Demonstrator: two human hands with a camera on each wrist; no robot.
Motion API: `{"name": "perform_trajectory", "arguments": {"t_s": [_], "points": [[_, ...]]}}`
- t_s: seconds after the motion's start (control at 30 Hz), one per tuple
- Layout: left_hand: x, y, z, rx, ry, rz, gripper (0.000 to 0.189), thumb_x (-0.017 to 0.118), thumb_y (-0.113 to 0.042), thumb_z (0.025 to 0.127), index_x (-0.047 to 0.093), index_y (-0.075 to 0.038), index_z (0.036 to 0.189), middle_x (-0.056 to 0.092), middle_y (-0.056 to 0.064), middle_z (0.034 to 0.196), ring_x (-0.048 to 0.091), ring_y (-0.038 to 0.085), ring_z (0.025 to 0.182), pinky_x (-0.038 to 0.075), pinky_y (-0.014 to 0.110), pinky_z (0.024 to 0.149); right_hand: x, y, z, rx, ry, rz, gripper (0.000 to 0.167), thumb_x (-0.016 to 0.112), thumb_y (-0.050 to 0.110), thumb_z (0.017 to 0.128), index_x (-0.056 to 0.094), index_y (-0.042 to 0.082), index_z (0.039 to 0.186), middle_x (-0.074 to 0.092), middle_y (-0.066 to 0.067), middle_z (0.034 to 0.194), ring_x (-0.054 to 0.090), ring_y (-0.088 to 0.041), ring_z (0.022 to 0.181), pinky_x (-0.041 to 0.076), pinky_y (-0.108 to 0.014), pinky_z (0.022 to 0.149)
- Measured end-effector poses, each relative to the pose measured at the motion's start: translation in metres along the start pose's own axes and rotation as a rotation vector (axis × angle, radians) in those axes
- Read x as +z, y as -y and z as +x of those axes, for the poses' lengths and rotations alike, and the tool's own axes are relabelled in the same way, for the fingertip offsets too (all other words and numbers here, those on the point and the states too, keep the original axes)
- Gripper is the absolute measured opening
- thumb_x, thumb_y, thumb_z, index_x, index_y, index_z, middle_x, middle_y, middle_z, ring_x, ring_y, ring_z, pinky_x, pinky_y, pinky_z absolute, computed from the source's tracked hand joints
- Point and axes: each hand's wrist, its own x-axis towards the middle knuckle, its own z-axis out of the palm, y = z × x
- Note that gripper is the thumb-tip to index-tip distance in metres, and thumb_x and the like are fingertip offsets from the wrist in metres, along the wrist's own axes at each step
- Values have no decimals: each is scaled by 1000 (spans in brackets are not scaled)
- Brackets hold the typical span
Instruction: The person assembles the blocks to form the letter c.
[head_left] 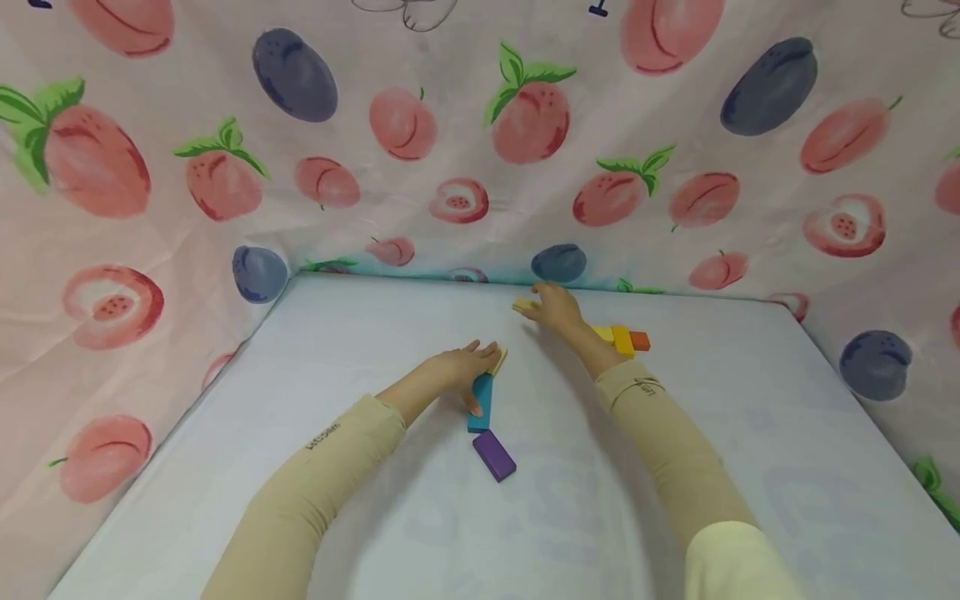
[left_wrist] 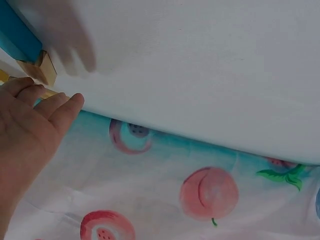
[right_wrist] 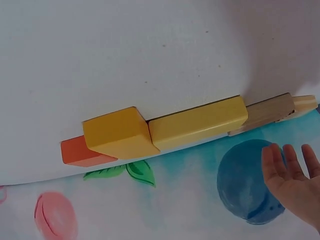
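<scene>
In the head view, my left hand (head_left: 457, 369) lies over a line of blocks, its fingers near a plain wooden block (head_left: 498, 362) and its thumb against the side of a blue block (head_left: 483, 400). Those fingers look fairly straight in the left wrist view, where the blue block (left_wrist: 17, 32) meets the wooden one (left_wrist: 46, 69). Farther back, my right hand (head_left: 557, 308) is beside another plain wooden block (head_left: 523, 304). Its fingers (right_wrist: 290, 162) look extended in the right wrist view, beside two plain wooden blocks, the nearer (right_wrist: 265, 114) joining a long yellow block (right_wrist: 200, 121).
A purple block (head_left: 494, 456) lies at the near end of the blue one. Past the yellow block come a darker yellow block (right_wrist: 117, 130) and an orange block (right_wrist: 82, 151). Fruit-printed cloth (head_left: 465, 125) hangs behind the white table (head_left: 360, 333).
</scene>
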Motion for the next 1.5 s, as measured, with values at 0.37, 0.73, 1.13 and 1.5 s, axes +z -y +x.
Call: {"name": "perform_trajectory", "arguments": {"t_s": [0.37,0.73,1.13,1.5], "points": [[1,-2,0,3,26,24,103,74,-40,77,10,-12,153,4,4,160,5,28,148,22,46,117,10,-4,9,40,72,-23,51,60,23,92,46,-4,133,51,-23,134,51,-37,121,44,-45,101],[-2,-3,3,-8,28,57,103,73,-41,78,8,-12,153,4,4,160,6,27,148,22,46,117,14,-3,11,161,70,-69,37,57,18,94,52,-4,123,55,-22,126,57,-40,112,50,-49,91],[2,-5,5,-23,59,55,104,74,-42,77,8,-13,153,2,3,161,7,27,148,25,50,115,25,-7,8,168,68,22,34,53,13,96,51,-6,124,55,-22,125,55,-37,115,47,-45,97],[-1,-4,5,-30,51,87,104,73,-43,78,8,-13,153,2,3,161,6,27,148,24,47,116,15,-1,3,94,4,96,37,55,9,95,51,-8,127,56,-23,128,52,-36,120,44,-44,102]]}}
